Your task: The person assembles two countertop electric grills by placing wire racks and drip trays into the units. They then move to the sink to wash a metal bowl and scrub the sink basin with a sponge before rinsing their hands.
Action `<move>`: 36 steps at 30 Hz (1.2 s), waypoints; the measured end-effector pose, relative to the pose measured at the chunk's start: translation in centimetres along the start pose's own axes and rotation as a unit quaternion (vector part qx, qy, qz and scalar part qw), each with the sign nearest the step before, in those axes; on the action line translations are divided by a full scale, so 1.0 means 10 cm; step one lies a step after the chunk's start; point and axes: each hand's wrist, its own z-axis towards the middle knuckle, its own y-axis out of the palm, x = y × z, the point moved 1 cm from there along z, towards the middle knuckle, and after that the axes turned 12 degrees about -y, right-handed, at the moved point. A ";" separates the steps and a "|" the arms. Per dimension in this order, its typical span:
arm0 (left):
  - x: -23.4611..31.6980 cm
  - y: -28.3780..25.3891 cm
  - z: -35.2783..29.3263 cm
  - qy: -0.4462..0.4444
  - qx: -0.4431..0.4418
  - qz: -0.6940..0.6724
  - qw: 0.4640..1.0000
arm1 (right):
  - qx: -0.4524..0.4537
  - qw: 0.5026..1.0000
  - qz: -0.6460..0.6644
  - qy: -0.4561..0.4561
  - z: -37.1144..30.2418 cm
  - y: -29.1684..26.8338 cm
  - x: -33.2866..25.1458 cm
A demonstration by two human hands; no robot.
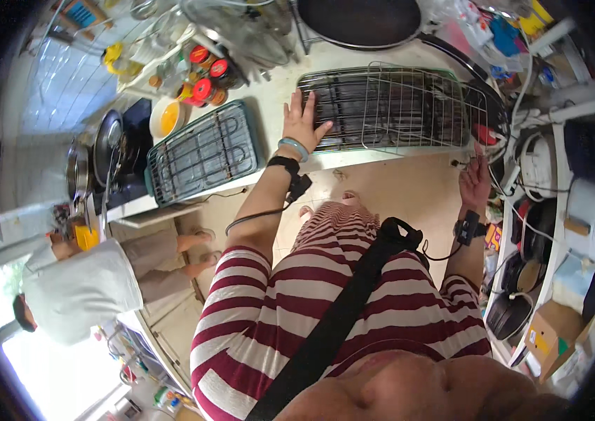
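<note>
My left hand [301, 126] lies with fingers spread on the left end of a long electric grill [343, 105] on the white counter. A wire rack [409, 105] rests on top of this grill. My right hand [476, 181] is below the grill's right end, by the counter's front edge, its fingers drawn together. Close to those fingertips are a red piece [484, 135] and a small black plug [458, 163] on a cord. What the right fingers hold is too small to make out.
A smaller green-framed grill [203, 151] sits to the left, near a bowl with yellow contents [167, 117] and red-lidded jars [206, 90]. A large black pan [360, 21] stands behind. Crowded shelves [557, 231] line the right. Another person [83, 288] works at the left.
</note>
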 end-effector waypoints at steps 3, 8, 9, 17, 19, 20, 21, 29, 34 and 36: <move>0.01 -0.25 -0.27 -0.054 0.082 -0.093 0.991 | -0.095 0.995 0.030 0.026 0.15 0.20 0.18; -0.56 -0.65 -0.98 -0.133 0.153 -0.043 0.978 | -0.194 0.977 0.020 0.086 0.41 0.21 0.23; -0.73 -0.68 -1.16 -0.162 0.163 -0.036 0.973 | -0.204 0.974 0.020 0.096 0.44 0.23 0.21; -1.99 -0.88 -2.00 -0.339 0.089 0.160 0.923 | 0.011 0.918 -0.391 -0.060 0.55 -0.27 0.04; -2.03 -0.81 -2.09 -0.324 0.077 0.153 0.930 | 0.040 0.724 -0.657 -0.206 0.47 -0.17 0.02; -2.03 -0.78 -2.13 -0.303 0.065 0.149 0.939 | 0.075 0.545 -0.774 -0.313 0.37 -0.04 0.02; -1.99 -0.78 -2.16 -0.283 0.070 0.172 0.941 | 0.076 0.449 -0.828 -0.327 0.12 0.33 0.05; -2.41 -1.12 -2.27 -0.154 0.188 -0.027 0.970 | -0.328 0.518 -0.683 -0.397 -0.94 1.76 1.60; -3.27 -1.27 -2.13 -0.341 0.292 -0.113 0.886 | -0.377 0.531 -0.709 -0.270 -1.11 1.97 2.76; -3.74 -1.15 -2.07 -0.438 0.239 -0.265 0.825 | -0.366 0.587 -0.695 -0.194 -0.96 1.76 3.05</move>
